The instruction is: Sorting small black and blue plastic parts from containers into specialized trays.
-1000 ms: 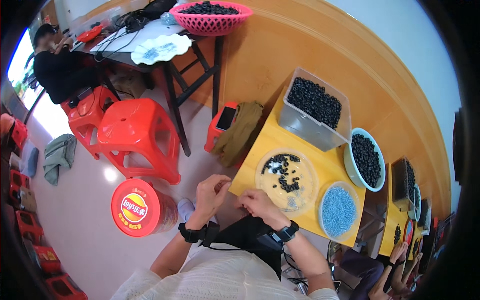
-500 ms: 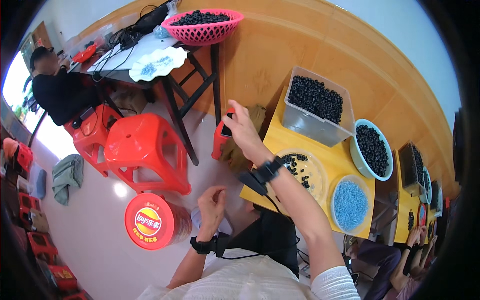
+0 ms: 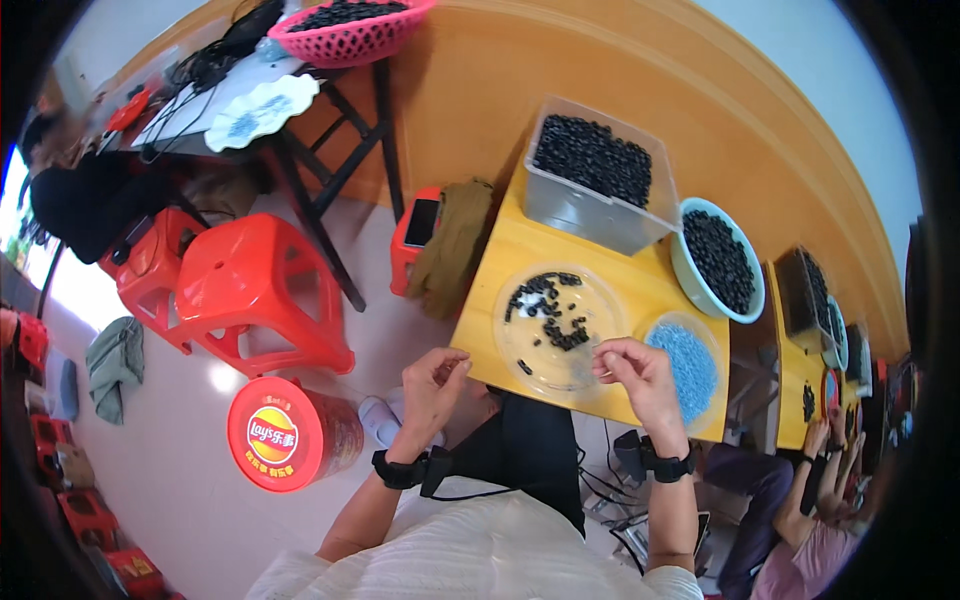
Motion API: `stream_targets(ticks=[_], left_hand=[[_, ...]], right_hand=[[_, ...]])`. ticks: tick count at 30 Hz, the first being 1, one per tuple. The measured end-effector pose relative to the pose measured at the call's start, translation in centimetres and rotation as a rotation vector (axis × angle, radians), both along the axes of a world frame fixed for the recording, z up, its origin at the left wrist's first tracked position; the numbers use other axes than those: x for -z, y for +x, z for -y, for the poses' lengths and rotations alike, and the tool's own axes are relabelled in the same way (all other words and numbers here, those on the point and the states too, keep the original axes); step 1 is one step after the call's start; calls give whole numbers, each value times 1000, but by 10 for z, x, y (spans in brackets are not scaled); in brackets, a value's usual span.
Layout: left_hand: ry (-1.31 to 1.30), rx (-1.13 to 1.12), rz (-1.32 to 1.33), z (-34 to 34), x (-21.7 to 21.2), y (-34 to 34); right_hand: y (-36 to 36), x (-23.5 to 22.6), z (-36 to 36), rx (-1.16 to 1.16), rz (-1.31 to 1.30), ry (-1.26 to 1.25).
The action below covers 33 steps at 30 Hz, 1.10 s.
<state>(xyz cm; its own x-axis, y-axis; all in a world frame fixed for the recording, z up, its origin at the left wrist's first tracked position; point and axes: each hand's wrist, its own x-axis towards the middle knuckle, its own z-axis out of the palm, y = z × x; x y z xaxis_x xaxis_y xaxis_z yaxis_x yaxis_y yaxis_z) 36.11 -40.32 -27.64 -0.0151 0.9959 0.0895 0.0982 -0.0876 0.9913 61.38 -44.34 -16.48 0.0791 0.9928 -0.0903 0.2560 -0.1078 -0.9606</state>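
Yellow tabletop [image 3: 655, 282] bears a clear round tray [image 3: 600, 305] scattered with black beads [image 3: 566, 336]. Left of its near edge, the left hand [image 3: 430, 398] is pinched; the right hand [image 3: 648, 387], also pinched, partly blocks its right rim. Whether either grips anything, I cannot tell. Blue beads [image 3: 693, 372] fill a bowl right of the tray; beyond it, a rectangular bin [image 3: 575, 218] and pale-blue basin [image 3: 692, 280]; far left, a pink basket [image 3: 350, 45].

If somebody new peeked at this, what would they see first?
Probably the big red plastic stool at left and the round red tub near it on the floor. Next might come the yellow table, with black beads heaped in a clear bin and tiny blue beads near the right hand.
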Motion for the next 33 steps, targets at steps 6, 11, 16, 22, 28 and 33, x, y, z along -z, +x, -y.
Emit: stream_targets(ticks=[6, 11, 16, 22, 28, 33], left_hand=[[-56, 105, 80, 13, 0, 22], [-55, 159, 94, 25, -5, 28], [51, 225, -103, 28, -5, 26], [380, 339, -476, 22, 4, 30], [498, 450, -576, 7, 31, 43], [527, 462, -626, 7, 37, 57]], right_hand=[[43, -14, 47, 149, 29, 50], [63, -13, 84, 195, 68, 60], [63, 16, 102, 229, 122, 16], [34, 73, 72, 74, 573, 155], [24, 102, 20, 77, 682, 221], [19, 117, -10, 89, 822, 385]])
